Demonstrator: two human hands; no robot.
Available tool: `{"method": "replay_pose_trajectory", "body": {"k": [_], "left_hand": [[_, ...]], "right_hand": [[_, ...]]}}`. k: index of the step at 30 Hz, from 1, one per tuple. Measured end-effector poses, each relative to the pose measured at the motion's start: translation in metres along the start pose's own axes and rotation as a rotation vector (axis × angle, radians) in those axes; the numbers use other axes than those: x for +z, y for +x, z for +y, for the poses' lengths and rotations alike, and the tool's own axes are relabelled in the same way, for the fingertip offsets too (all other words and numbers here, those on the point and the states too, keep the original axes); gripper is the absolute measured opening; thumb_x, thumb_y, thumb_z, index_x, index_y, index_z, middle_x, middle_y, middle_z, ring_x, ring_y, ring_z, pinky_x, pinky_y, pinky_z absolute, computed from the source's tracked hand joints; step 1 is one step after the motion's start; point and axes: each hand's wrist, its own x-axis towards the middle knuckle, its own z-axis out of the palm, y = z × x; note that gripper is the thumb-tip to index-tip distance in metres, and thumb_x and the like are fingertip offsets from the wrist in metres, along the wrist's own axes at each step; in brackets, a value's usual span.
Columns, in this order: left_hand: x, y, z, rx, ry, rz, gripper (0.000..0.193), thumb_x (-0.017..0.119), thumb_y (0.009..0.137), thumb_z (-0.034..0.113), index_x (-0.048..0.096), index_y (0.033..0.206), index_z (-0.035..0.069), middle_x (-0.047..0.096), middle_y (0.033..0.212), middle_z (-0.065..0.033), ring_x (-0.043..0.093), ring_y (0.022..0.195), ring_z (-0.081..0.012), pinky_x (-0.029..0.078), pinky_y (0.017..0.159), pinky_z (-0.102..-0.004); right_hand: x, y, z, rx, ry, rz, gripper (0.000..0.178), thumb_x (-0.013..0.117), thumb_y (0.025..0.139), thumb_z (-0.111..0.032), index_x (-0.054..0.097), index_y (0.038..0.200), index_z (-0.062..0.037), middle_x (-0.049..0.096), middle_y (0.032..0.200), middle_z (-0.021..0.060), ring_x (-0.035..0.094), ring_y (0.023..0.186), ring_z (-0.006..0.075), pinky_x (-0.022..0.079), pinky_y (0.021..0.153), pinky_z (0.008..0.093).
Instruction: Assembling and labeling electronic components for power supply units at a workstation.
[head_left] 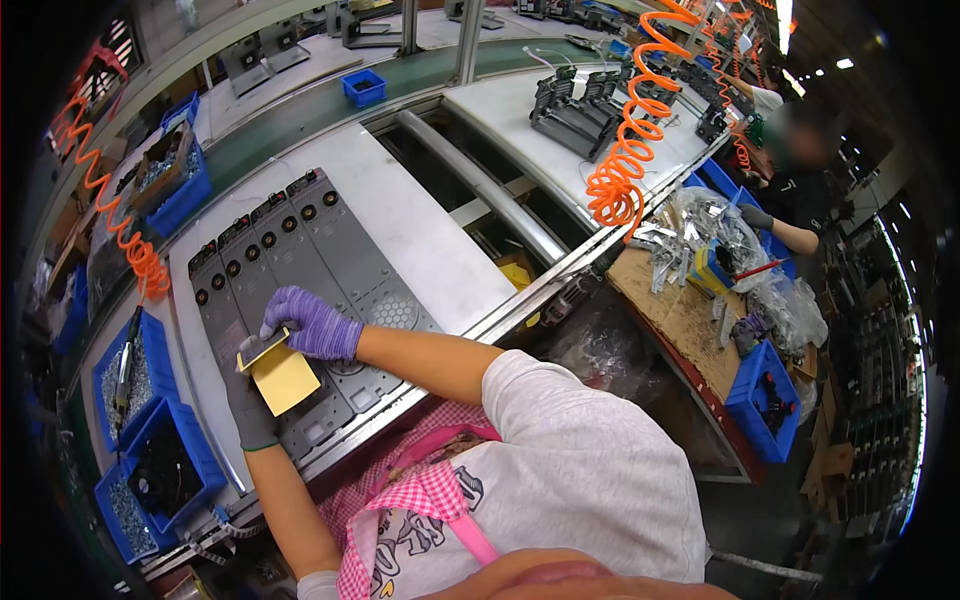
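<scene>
A small yellow sheet (285, 381) with a dark strip (262, 352) along its upper edge is held up over the grey panels. My left hand (250, 405), in a grey glove, pinches the sheet's left side, its fingertips partly hidden. At the upper edge, my right hand (318, 327), in a purple knitted glove, has its fingers closed on the strip. Beneath both hands, several grey panels (345, 243) lie side by side, with round dark parts near their far ends. A round perforated grille (392, 309) shows to the right of my right hand.
Blue bins of small screws (137, 372) and a black-filled blue bin (170, 465) stand at left. An electric screwdriver (124, 375) hangs over them. Orange coiled hoses (630, 150) hang down. Metal rollers (485, 190) cross beyond the table; a co-worker (800, 190) is at far right.
</scene>
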Motion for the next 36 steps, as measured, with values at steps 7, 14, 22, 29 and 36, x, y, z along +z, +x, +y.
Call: {"method": "replay_pose_trajectory", "body": {"k": [7, 14, 22, 29, 36], "left_hand": [[0.020, -0.002, 0.020, -0.124, -0.311, -0.034, 0.057, 0.052, 0.101, 0.036, 0.047, 0.143, -0.001, 0.056, 0.136, -0.0165, 0.058, 0.122, -0.0282, 0.044, 0.108, -0.0411], [0.046, -0.007, 0.033, 0.032, 0.171, 0.061, 0.049, 0.056, 0.096, 0.016, 0.048, 0.140, -0.004, 0.057, 0.131, -0.0166, 0.058, 0.118, -0.0238, 0.046, 0.104, -0.0366], [0.047, -0.008, 0.033, 0.072, 0.331, 0.109, 0.047, 0.059, 0.096, 0.015, 0.050, 0.138, -0.004, 0.058, 0.128, -0.0164, 0.059, 0.116, -0.0225, 0.049, 0.100, -0.0348], [0.058, -0.011, 0.039, 0.107, 0.341, 0.079, 0.047, 0.061, 0.096, 0.017, 0.051, 0.138, -0.003, 0.058, 0.129, -0.0169, 0.059, 0.115, -0.0233, 0.049, 0.100, -0.0351], [0.050, -0.008, 0.037, 0.109, 0.362, 0.077, 0.048, 0.059, 0.097, 0.021, 0.051, 0.137, -0.004, 0.059, 0.127, -0.0153, 0.061, 0.114, -0.0232, 0.050, 0.099, -0.0351]], "right_hand": [[-0.006, 0.003, -0.002, -0.034, -0.142, -0.030, 0.035, 0.062, 0.065, 0.010, 0.072, 0.092, -0.0088, 0.062, 0.098, 0.0100, 0.058, 0.097, 0.0313, 0.049, 0.091, 0.0400], [-0.004, -0.003, 0.010, 0.112, 0.212, -0.024, 0.039, 0.055, 0.077, 0.009, 0.073, 0.107, -0.0079, 0.063, 0.109, 0.0111, 0.060, 0.109, 0.0271, 0.047, 0.103, 0.0377], [-0.003, 0.001, -0.004, 0.444, 0.273, -0.096, 0.037, 0.073, 0.089, -0.015, 0.061, 0.121, -0.0020, 0.064, 0.114, 0.0092, 0.061, 0.107, 0.0162, 0.051, 0.096, 0.0318], [-0.002, -0.002, 0.001, 0.561, 0.379, -0.074, 0.030, 0.075, 0.088, -0.014, 0.060, 0.112, -0.0017, 0.065, 0.098, 0.0077, 0.062, 0.095, 0.0146, 0.052, 0.089, 0.0309], [-0.003, 0.001, -0.007, 0.559, 0.321, -0.083, 0.025, 0.073, 0.089, -0.012, 0.061, 0.109, -0.0013, 0.064, 0.096, 0.0083, 0.061, 0.094, 0.0137, 0.052, 0.087, 0.0308]]}}
